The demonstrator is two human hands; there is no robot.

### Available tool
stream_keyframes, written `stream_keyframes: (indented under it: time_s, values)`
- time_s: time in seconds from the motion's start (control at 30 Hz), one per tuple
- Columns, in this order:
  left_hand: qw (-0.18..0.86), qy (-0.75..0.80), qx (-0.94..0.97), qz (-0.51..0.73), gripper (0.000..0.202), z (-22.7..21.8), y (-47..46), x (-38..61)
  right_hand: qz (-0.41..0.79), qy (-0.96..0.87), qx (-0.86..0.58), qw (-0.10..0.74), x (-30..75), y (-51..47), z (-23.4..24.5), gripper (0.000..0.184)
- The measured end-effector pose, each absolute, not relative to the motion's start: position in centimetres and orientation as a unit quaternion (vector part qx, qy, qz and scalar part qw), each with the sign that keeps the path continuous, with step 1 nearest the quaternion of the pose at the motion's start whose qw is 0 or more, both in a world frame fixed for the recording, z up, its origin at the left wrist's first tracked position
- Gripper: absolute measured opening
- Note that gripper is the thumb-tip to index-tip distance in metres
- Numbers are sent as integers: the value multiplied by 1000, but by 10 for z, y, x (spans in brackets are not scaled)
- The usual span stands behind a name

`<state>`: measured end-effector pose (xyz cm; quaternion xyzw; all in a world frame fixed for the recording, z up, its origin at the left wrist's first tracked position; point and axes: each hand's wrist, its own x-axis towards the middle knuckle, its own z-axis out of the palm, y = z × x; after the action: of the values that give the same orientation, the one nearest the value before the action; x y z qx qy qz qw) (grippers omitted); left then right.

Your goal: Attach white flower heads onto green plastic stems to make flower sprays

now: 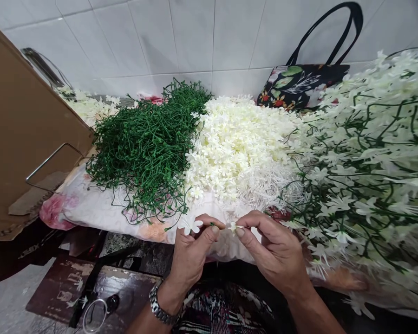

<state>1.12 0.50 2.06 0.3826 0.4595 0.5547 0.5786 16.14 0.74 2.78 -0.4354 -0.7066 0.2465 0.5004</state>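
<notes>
My left hand (194, 253) is closed in a pinch on a green plastic stem (212, 224), most of it hidden by the fingers. A white artificial flower (190, 225) sticks out on the left side of that hand. My right hand (280, 253) pinches a small white blossom piece (233, 227) between thumb and forefinger, a short gap from the left fingertips. Beyond my hands lie a heap of green stems (142, 144), a pile of loose white petals (240, 134) and thin white filament pieces (270, 185).
Finished-looking white flowers on green stems (365, 185) are heaped high at the right. A cardboard box (28, 125) stands at the left. A floral handbag (299, 86) leans by the tiled wall (181, 37). Floral cloth (101, 213) lies under the piles. A brown board (59, 287) is below left.
</notes>
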Motion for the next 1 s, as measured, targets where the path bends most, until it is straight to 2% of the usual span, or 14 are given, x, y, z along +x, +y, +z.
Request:
stream_keyframes:
  time_s: [0.07,0.23,0.5,0.7,1.0]
  values:
    - [540,462,449,542,10,21,4,10,271,-704,-431,495,162,7,32,9]
    - [432,458,613,477,22,30,2,6,281,-723,-415,475,165,8,41,10]
    - [352,457,701,420,25,29,-1,5,231,-774,-407,426,167,8,47,11]
    - [372,444,706,407,27,20,2,4,188,-804,-414,383,167,12,44,14]
    - [404,458,678,411,29,13,12,8,176,-806,-413,386,164,16,26,14]
